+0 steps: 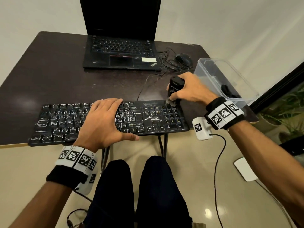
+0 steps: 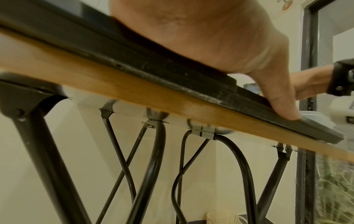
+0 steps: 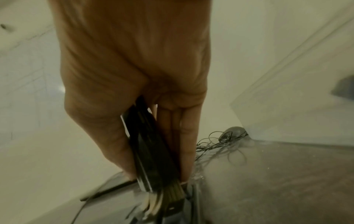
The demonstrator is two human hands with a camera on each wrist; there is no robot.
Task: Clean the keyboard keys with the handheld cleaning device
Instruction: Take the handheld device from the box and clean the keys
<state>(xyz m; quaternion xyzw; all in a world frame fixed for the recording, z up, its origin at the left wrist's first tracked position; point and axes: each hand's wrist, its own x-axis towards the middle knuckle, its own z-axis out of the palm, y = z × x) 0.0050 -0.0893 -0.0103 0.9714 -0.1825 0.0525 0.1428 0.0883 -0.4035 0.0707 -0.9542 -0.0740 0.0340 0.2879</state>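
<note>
Step in hand: brushing, begun at the numpad's far corner. Right hand (image 1: 189,91) grips the cleaning device (image 1: 175,87) upright, thumb and fingers wrapped round its black body, bristles down on the keyboard (image 1: 148,120) directly under that hand. Left hand (image 1: 103,122) lies flat, fingers straight, pressing the keyboard's middle to steady it on the bench (image 1: 65,71). White residue covers keys between and left of both hands. Next move probably calls for sweeping bristles toward the left hand, row by row, then shifting that hand.

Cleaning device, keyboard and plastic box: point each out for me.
cleaning device (image 1: 174,85), head view, on its black body.
keyboard (image 1: 148,120), head view, on its dusty keys.
plastic box (image 1: 213,60), head view, on its far rim.
</note>
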